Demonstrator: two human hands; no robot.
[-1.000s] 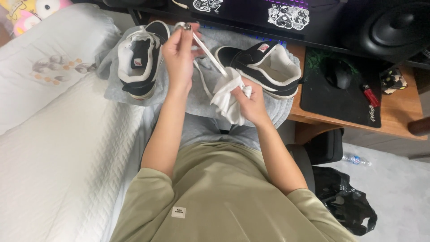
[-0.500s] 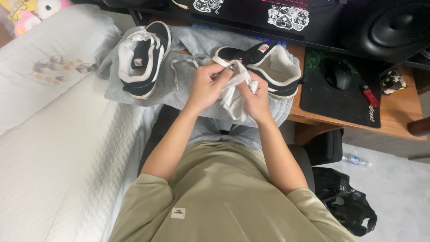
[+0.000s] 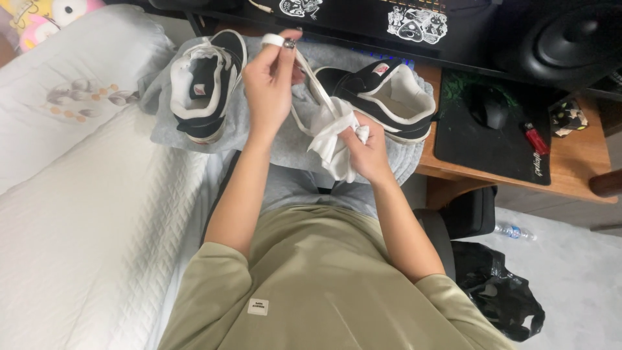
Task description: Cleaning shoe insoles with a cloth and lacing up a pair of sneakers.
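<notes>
Right now, head view, only one cam. Left hand [image 3: 269, 81] is raised over the grey cloth [image 3: 259, 133], fingers pinched shut on the upper end of a white shoelace [image 3: 319, 87], w/ a loop of it wound round the fingertip. Lace runs taut, down and to the right, into the right hand [image 3: 366, 146]. That hand is closed on a crumpled white wipe [image 3: 330, 142], and the wipe is wrapped around the lace's lower part. So both hands are closed and holding: left has lace, right has wipe plus lace.

Step in hand, by my read: cleaning the lace, w/ the wipe pulled along its length while the left hand keeps it tight. Lace seems free of the shoes, though its lower end is hidden in the wipe, so can't be sure.

Around it: two black-and-white sneakers on the grey cloth, the left sneaker [image 3: 204, 87] just left of the raised hand, the right sneaker [image 3: 382, 97] behind the wipe hand, both w/o laces as far as visible. Cloth lies partly on the white bed [image 3: 84, 220], partly on the tabletop [image 3: 570, 172]. Black mouse [image 3: 489, 107] on a dark mat [image 3: 499, 146], well apart to the right.

Next move calls for steady tension from the left hand, a firm pinch through the wipe, and a slide along the lace w/o letting the loop slip off.
</notes>
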